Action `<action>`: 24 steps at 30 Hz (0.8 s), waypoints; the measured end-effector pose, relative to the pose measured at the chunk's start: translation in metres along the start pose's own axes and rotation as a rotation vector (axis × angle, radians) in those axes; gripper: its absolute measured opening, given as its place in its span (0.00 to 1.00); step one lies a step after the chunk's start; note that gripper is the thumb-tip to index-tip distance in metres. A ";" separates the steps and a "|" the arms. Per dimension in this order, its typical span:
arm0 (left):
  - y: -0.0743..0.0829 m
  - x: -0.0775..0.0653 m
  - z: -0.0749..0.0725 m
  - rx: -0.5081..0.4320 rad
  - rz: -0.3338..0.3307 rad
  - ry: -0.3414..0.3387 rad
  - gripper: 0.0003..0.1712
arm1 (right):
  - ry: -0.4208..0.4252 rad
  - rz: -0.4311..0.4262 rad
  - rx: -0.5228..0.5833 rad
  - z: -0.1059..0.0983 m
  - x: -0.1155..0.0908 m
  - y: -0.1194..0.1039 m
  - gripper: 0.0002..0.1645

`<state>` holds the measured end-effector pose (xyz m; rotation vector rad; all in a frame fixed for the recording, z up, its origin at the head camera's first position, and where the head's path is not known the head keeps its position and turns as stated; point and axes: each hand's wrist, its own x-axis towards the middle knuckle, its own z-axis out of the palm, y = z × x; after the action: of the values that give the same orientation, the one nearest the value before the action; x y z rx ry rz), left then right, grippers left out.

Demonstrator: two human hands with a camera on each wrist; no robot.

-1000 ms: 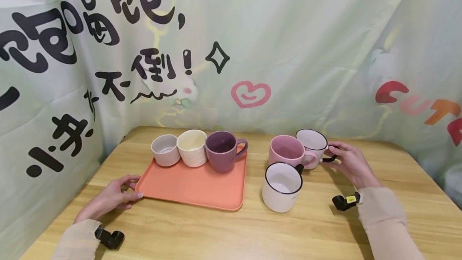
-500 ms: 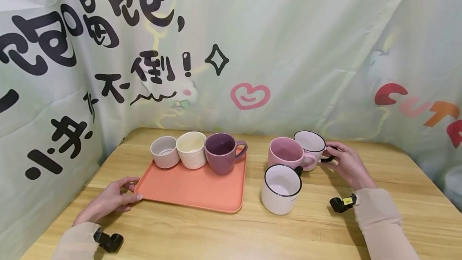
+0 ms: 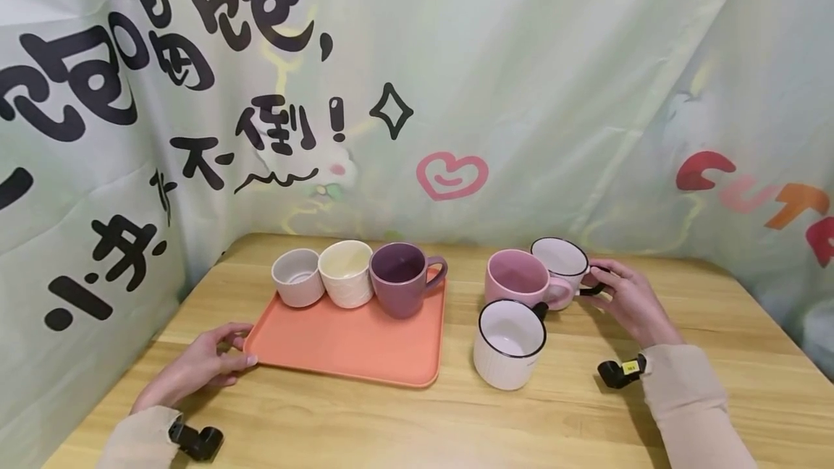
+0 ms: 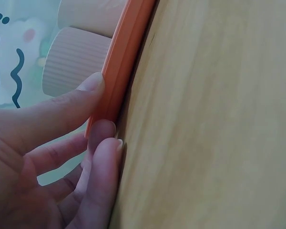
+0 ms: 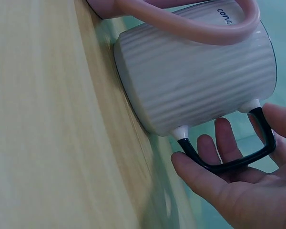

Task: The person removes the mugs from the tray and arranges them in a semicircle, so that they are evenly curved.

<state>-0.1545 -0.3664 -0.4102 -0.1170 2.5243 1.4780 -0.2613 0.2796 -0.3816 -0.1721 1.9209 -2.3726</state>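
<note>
My left hand pinches the left corner of an orange tray, thumb on its rim and fingertips at its lower edge. Along the tray's back stand a small ribbed pale cup, a cream cup and a purple mug. On the right, my right hand holds the black handle of a ribbed white mug with a dark rim, fingers curled about the handle. The mug stands upright behind a pink mug, whose handle overlaps it.
A second white mug with a black rim stands in front of the pink mug, its handle partly hidden. All rest on a wooden table. A printed curtain hangs behind the table and along its left side.
</note>
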 end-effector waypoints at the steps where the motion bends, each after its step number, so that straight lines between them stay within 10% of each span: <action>1: 0.000 0.000 0.000 0.000 -0.003 0.001 0.41 | -0.002 0.001 0.000 0.000 0.000 0.000 0.13; 24: 0.003 -0.003 -0.002 -0.008 -0.003 -0.004 0.42 | 0.013 0.053 -0.007 -0.006 -0.003 -0.006 0.09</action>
<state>-0.1522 -0.3672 -0.4061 -0.1191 2.5146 1.4859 -0.2593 0.2869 -0.3768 -0.1057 1.9146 -2.3399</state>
